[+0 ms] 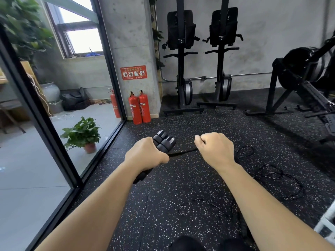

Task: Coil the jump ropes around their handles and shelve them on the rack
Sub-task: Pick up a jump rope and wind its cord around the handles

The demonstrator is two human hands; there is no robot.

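Over the speckled floor (199,124), the left hand (145,154) grips the bundled black handles (164,141), and the right hand (215,147) is curled round the rope (183,152) stretched from them. Coiling looks barely begun: most rope lies in loose loops (272,173) below, and no rack is visible.

Two bare forearms reach forward from the bottom of the view, side by side and apart. The left hand (146,154) is curled around a bundle of black handles (164,142), back of the hand up. The right hand (215,149) is a closed fist pinching a black rope (183,152) stretched taut between the hands.
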